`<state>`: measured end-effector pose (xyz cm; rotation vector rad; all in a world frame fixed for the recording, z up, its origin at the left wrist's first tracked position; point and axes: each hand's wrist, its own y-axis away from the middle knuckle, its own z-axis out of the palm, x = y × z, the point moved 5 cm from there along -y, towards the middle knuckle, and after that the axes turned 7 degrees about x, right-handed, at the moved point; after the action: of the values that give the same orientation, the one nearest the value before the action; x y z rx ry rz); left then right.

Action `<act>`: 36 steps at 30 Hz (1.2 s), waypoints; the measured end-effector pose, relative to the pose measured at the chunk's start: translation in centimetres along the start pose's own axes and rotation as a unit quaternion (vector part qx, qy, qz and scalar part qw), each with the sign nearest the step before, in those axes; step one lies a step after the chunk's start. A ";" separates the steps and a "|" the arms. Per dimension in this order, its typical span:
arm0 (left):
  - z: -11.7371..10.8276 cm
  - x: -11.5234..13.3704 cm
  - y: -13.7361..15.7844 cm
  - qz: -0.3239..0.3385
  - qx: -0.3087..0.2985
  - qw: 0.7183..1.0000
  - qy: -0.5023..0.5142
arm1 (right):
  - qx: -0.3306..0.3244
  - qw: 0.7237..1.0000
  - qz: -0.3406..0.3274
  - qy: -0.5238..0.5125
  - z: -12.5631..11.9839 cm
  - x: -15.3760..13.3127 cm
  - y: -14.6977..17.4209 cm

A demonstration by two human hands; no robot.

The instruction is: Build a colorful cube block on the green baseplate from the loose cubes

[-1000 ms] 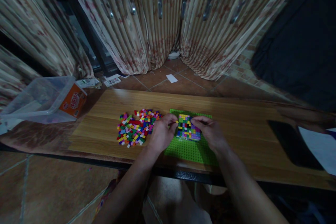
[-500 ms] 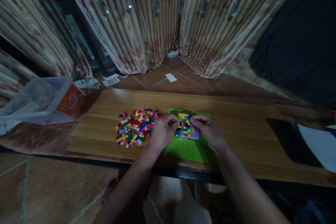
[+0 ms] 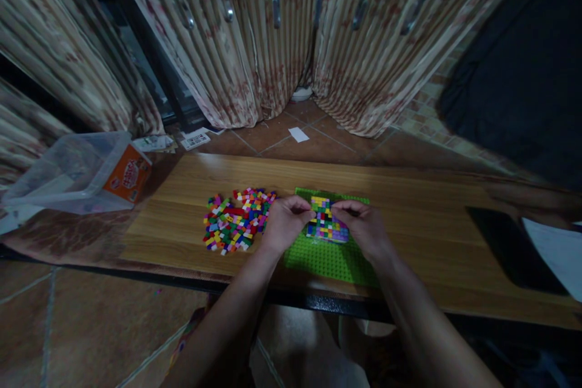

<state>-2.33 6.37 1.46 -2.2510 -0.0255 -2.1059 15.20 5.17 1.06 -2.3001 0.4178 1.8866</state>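
Flanking the multicoloured brick block (image 3: 325, 222) on the green studded baseplate (image 3: 327, 260), left hand (image 3: 284, 225) and right hand (image 3: 364, 229) pinch its opposite sides, equally near.

- The scene was dim overall, underexposed, with muted colours and soft grain.
- The brightest patch lay on the desk (image 3: 409, 194) just beyond the left hand (image 3: 284, 227) and right hand (image 3: 361, 230), as if lit from above.
- Light fell off quickly to either side of the hands; the far right beyond the right hand sank into near black.
- Below the hands, under the desk edge, shadow was deep and detail was lost.
- Wide-angle distortion bent the curtains (image 3: 254, 48) and the desk edge near the frame's borders.
- No glare showed; fine detail by the hands was soft.
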 end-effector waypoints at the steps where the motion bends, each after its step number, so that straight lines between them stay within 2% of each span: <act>1: 0.0 0.0 0.0 0.003 0.003 1.000 -0.011 | 0.001 1.000 0.000 0.004 0.0 0.0 0.0; 6: 0.0 0.2 0.0 0.017 0.016 0.999 -0.043 | 0.012 1.000 -0.012 0.013 -0.1 -0.1 0.0; 11: -0.1 0.0 -0.2 -0.015 0.008 1.000 -0.011 | 0.008 1.000 -0.023 0.018 -0.1 0.1 0.0; 18: -0.2 -0.4 -0.3 -0.017 0.007 1.000 0.015 | 0.005 1.000 -0.007 0.009 -0.1 0.3 0.1; 29: -0.7 0.0 -0.2 -0.070 -0.076 0.993 0.053 | -0.010 1.000 -0.016 -0.004 0.1 0.7 0.0; 36: -0.3 -0.7 -0.5 -0.076 -0.042 0.996 0.033 | -0.002 1.000 0.000 -0.005 0.1 0.4 0.2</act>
<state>-2.71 6.85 0.82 -2.2920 -0.1128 -2.2977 15.10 4.93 0.65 -2.2914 0.4142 1.9004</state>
